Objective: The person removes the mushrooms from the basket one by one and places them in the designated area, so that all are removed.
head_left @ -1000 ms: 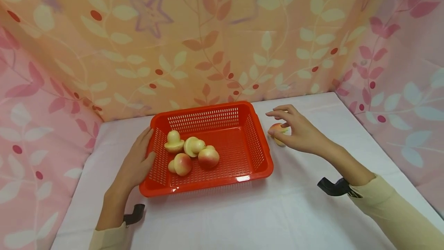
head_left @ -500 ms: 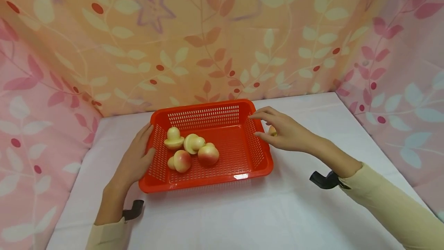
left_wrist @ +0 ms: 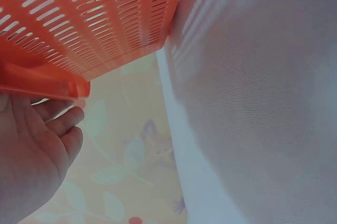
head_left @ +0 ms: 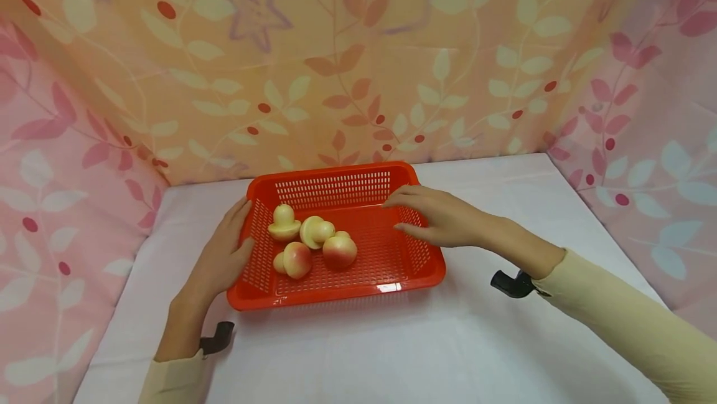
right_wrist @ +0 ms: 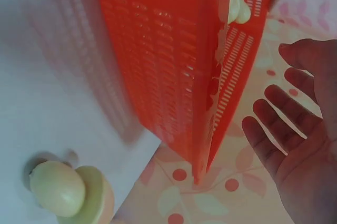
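Observation:
A red plastic basket (head_left: 386, 236) stands on the white cloth. In its left half lie several mushroom-shaped pieces (head_left: 297, 259), with pale stems and peach-coloured caps. My left hand (head_left: 221, 258) holds the basket's left rim, thumb over the top; in the left wrist view its fingers (left_wrist: 68, 121) curl beside the rim. Over the right rim hovers my right hand (head_left: 434, 214), fingers spread and nothing in them. Another mushroom-shaped piece (right_wrist: 60, 190) lies on the cloth outside the basket in the right wrist view; my right hand hides it in the head view.
A white cloth (head_left: 358, 354) covers the table. Orange leaf-patterned fabric (head_left: 313, 80) rises behind the basket, and pink patterned fabric (head_left: 666, 142) closes in both sides. A black curved piece (head_left: 512, 284) sticks out from each sleeve end.
My right hand has moved left, from beside the loose piece on the cloth to over the basket's right rim. The left hand stays on the rim and the pieces inside lie as before.

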